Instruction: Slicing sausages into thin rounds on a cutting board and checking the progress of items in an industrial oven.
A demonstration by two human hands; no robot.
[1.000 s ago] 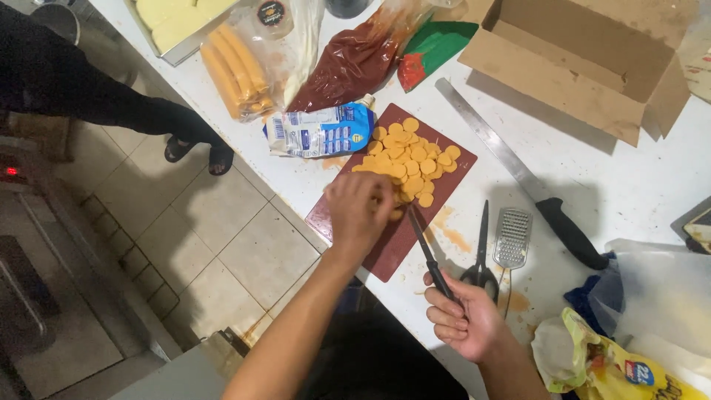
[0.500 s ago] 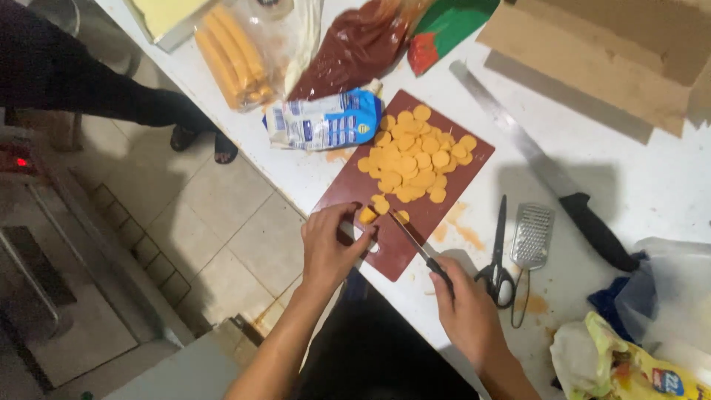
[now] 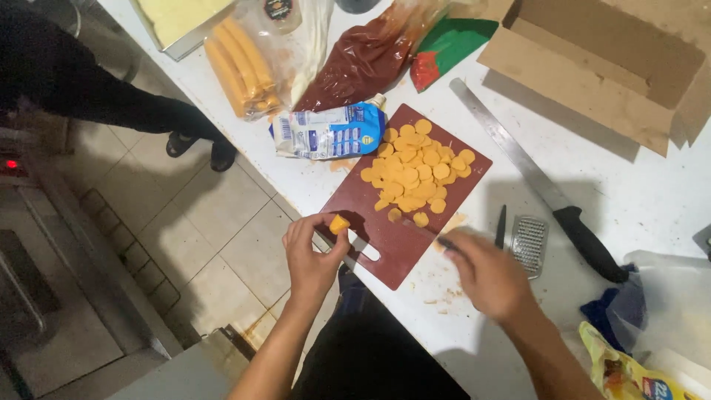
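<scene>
My left hand point(image 3: 309, 259) pinches a small orange sausage end piece point(image 3: 338, 224) over the near left corner of the dark red cutting board point(image 3: 392, 248). A heap of orange sausage slices point(image 3: 415, 170) covers the board's far half. My right hand point(image 3: 485, 275) is blurred, just off the board's right edge. It is closed around a small knife, and only the knife's dark tip point(image 3: 445, 241) shows past the fingers.
A long black-handled knife point(image 3: 541, 185), a small metal grater point(image 3: 529, 244) and dark scissors point(image 3: 501, 226) lie to the right. Behind the board are a blue-white packet point(image 3: 326, 132), bagged sausages point(image 3: 241, 67), a sauce bag point(image 3: 370, 59) and a cardboard box point(image 3: 607, 67). Another person's legs point(image 3: 111, 96) stand left.
My left hand has lifted off the board with the orange end piece. My right hand has pulled the knife back to the right, away from the slices.
</scene>
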